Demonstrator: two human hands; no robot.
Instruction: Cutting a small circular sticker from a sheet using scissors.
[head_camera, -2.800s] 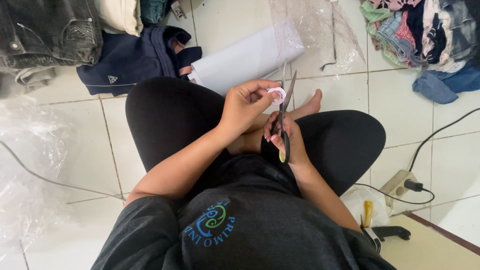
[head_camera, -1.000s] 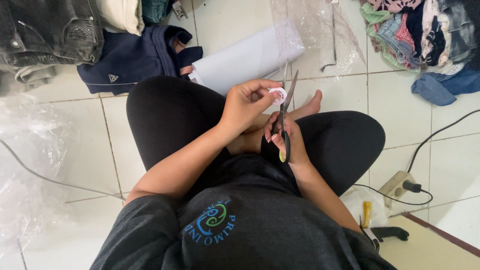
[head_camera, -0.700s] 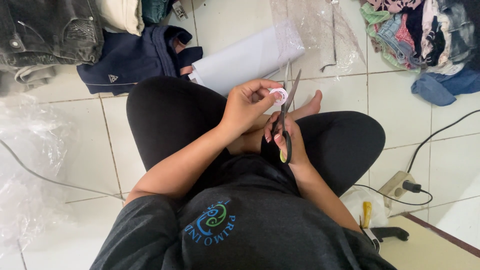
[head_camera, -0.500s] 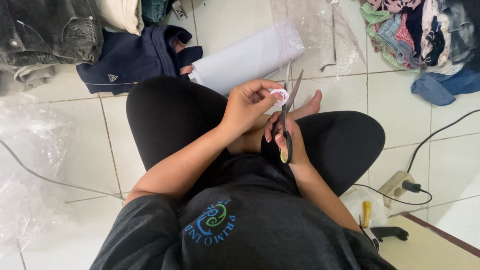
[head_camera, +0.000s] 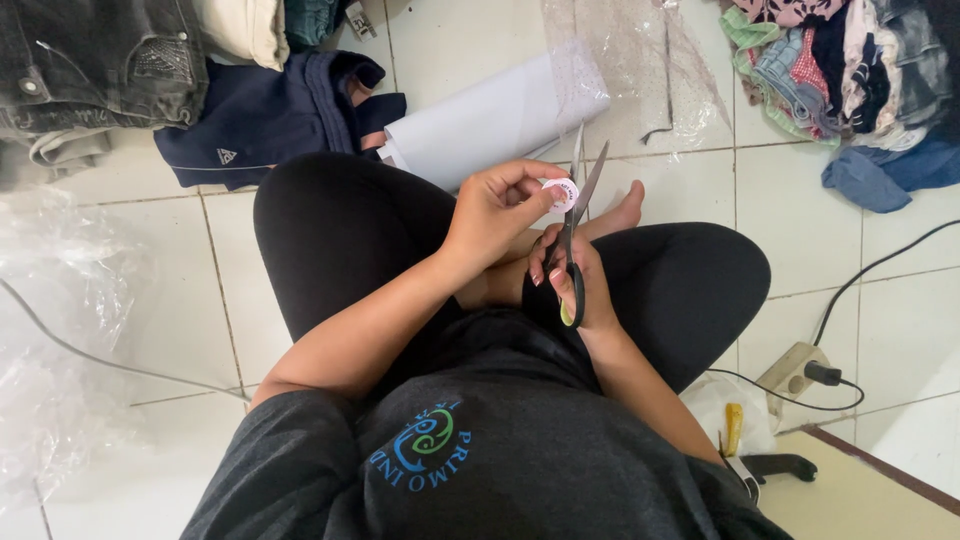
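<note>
I sit cross-legged on a tiled floor in black trousers. My left hand (head_camera: 495, 207) pinches a small round white and pink sticker (head_camera: 562, 192) between thumb and fingertips. My right hand (head_camera: 572, 280) grips the black handles of a pair of scissors (head_camera: 578, 215), blades parted and pointing up, right beside the sticker. A thin clear strip rises between the blades.
A white paper roll (head_camera: 495, 120) lies just beyond my knees, with clear plastic film (head_camera: 640, 70) over it. A navy garment (head_camera: 265, 115) and jeans (head_camera: 90, 65) sit at far left, a clothes pile (head_camera: 850, 70) far right. A power strip with cable (head_camera: 800, 370) lies at right; crumpled plastic (head_camera: 50, 330) at left.
The scissors shifted slightly and the blades are parted a little more beside the sticker. Both hands stay over my lap.
</note>
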